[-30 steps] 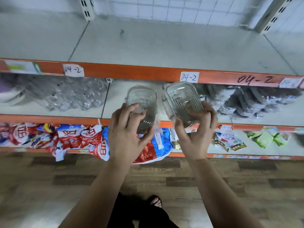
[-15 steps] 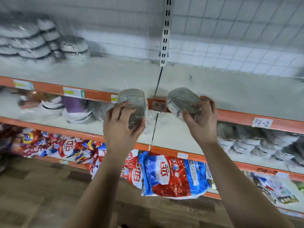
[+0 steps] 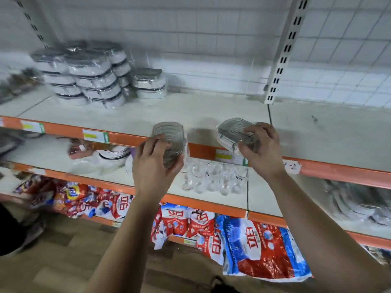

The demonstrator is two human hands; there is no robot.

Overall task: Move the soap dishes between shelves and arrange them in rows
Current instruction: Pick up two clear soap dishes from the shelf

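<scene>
Left hand [image 3: 155,163] and right hand [image 3: 261,150] grip ribbed clear dishes [image 3: 169,140].

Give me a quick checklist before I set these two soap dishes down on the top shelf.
1. Grip of left hand on left soap dish: ok.
2. Grip of right hand on right soap dish: ok.
3. Bare top shelf behind both dishes: ok.
4. Both dishes level: not ok, both are tilted.
5. Lined up with the stacked soap dishes: not ok, the stacks sit well to the left.
6. Dishes clear of the orange front lip: cannot tell.
</scene>
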